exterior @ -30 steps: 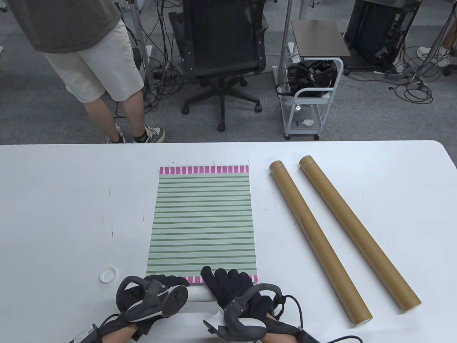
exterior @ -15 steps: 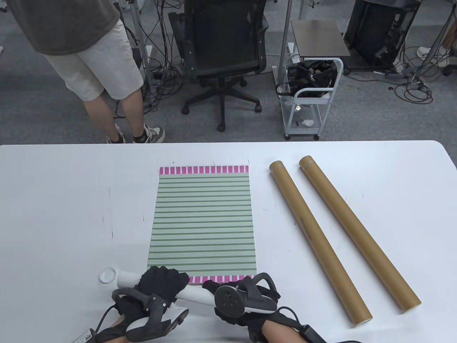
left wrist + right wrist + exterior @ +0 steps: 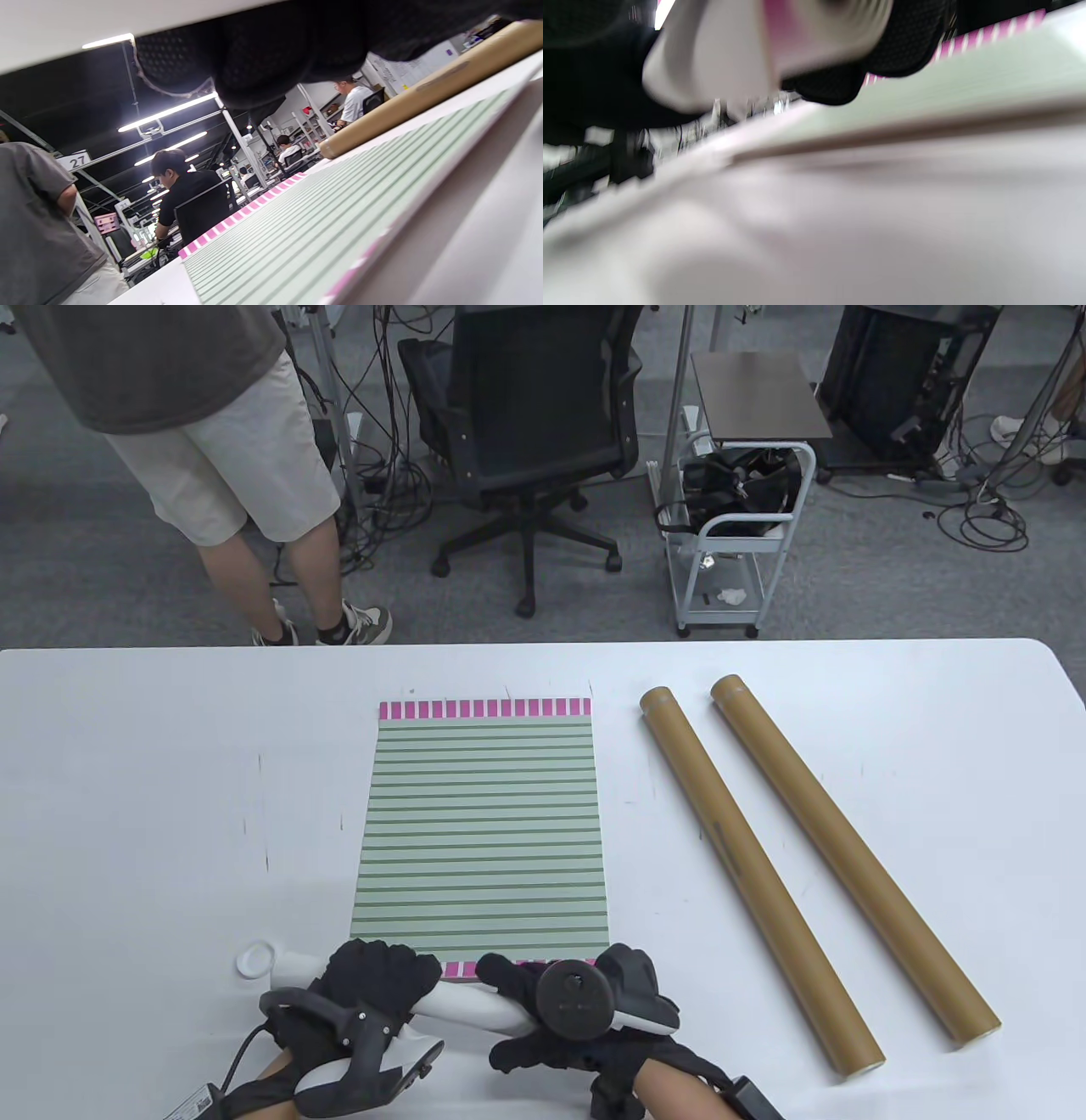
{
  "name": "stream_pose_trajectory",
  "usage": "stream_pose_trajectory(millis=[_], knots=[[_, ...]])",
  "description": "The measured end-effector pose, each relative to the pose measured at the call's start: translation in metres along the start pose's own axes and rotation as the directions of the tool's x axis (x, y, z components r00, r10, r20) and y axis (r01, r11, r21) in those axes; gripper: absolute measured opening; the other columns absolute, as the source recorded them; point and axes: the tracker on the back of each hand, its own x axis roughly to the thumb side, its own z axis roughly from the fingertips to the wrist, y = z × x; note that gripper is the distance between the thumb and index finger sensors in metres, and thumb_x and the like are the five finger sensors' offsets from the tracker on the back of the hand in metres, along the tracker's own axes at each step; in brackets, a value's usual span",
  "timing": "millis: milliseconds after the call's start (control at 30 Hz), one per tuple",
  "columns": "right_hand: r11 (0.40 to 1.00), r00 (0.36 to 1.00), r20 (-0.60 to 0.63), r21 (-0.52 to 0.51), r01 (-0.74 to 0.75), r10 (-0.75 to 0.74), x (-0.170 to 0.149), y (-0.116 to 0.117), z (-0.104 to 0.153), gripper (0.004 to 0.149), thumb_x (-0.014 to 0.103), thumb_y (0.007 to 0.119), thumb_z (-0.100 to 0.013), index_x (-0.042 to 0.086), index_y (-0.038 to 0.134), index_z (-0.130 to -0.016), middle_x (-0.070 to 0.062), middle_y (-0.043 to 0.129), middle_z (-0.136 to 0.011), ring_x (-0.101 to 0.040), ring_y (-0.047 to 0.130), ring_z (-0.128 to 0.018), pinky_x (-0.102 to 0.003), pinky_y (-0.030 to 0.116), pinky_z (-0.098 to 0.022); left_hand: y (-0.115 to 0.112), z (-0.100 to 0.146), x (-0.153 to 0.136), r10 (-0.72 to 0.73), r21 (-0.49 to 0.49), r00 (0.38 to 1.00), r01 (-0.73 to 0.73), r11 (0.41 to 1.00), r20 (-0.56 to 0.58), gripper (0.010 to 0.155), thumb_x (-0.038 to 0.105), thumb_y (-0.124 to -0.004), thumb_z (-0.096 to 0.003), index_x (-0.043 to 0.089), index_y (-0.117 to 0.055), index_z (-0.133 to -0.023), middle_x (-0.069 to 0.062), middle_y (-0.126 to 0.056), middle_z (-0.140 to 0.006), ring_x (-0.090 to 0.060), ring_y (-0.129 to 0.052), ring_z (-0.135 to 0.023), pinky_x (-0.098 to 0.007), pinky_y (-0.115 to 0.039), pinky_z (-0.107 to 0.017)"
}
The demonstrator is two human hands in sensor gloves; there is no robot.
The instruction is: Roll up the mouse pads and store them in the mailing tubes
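Note:
A rolled-up mouse pad (image 3: 462, 1003), white side out, lies across the table's near edge, and both hands hold it. My left hand (image 3: 382, 971) curls over its left part; my right hand (image 3: 517, 984) grips its right end. The right wrist view shows that end as a pink-edged spiral (image 3: 818, 29) between the gloved fingers (image 3: 903, 38). A second mouse pad (image 3: 482, 831), green-striped with pink ends, lies flat just beyond the hands and also shows in the left wrist view (image 3: 318, 220). Two brown mailing tubes (image 3: 755, 874) (image 3: 848, 857) lie side by side to the right.
A small white cap (image 3: 254, 959) sits by the roll's left end. Beyond the table's far edge a person (image 3: 212, 458) stands at the left, with an office chair (image 3: 534, 432) and a white cart (image 3: 730, 534) behind.
The white roll has swung out from under the hands, its left end now beside the cap. My right hand has turned over and wrapped around the right end; my left hand slid forward over it.

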Motion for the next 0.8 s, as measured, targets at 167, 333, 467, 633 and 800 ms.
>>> stream_pose_trajectory(millis=[167,333,467,633,800], knots=[[0.968,0.961,-0.179,-0.099,-0.229,0.209,-0.021,-0.052,0.000,0.095,0.066,0.068,-0.034,0.019,0.038,-0.112,-0.008,0.055,-0.111,-0.035,0.064,-0.096,-0.055,0.055,-0.074,-0.009,0.000,-0.016,0.015,-0.034,0.998,-0.017,0.999,-0.055,0.040,0.055,-0.080,-0.0371,0.044,-0.072,-0.075,0.018,-0.092,-0.059,-0.002,-0.099,-0.050,-0.027,-0.088,-0.052],[0.885,0.803,-0.405,0.034,-0.464,0.436,-0.062,-0.084,-0.001,0.101,0.065,0.068,-0.036,0.014,0.029,-0.114,-0.017,0.041,-0.117,-0.045,0.049,-0.103,-0.064,0.046,-0.075,-0.019,0.003,-0.031,0.051,-0.082,0.992,-0.061,0.995,-0.114,0.040,0.055,-0.081,-0.0370,0.045,-0.072,-0.075,0.018,-0.092,-0.059,-0.002,-0.099,-0.049,-0.027,-0.088,-0.051],[0.864,0.657,-0.582,0.180,-0.471,0.479,-0.106,-0.091,0.004,0.103,0.063,0.070,-0.036,0.011,0.026,-0.113,-0.019,0.037,-0.117,-0.048,0.046,-0.104,-0.066,0.046,-0.074,-0.025,0.003,-0.042,0.065,-0.101,0.985,-0.082,0.991,-0.160,0.040,0.055,-0.081,-0.0371,0.044,-0.072,-0.075,0.018,-0.092,-0.059,-0.002,-0.099,-0.049,-0.027,-0.088,-0.051],[0.866,0.525,-0.702,0.290,-0.407,0.481,-0.151,-0.082,0.008,0.103,0.062,0.072,-0.036,0.010,0.027,-0.113,-0.020,0.040,-0.116,-0.048,0.051,-0.102,-0.065,0.053,-0.072,-0.024,0.003,-0.046,0.062,-0.095,0.984,-0.079,0.992,-0.169,0.040,0.055,-0.081,-0.0373,0.044,-0.072,-0.075,0.018,-0.092,-0.059,-0.002,-0.099,-0.050,-0.027,-0.088,-0.052],[0.920,0.471,-0.793,0.291,-0.262,0.385,-0.185,-0.071,0.004,0.103,0.058,0.074,-0.038,0.003,0.029,-0.112,-0.028,0.046,-0.112,-0.054,0.057,-0.097,-0.065,0.061,-0.067,-0.023,0.003,-0.047,0.054,-0.089,0.983,-0.070,0.994,-0.173,0.041,0.055,-0.081,-0.0373,0.044,-0.072,-0.075,0.018,-0.092,-0.060,-0.002,-0.099,-0.050,-0.027,-0.088,-0.052]])
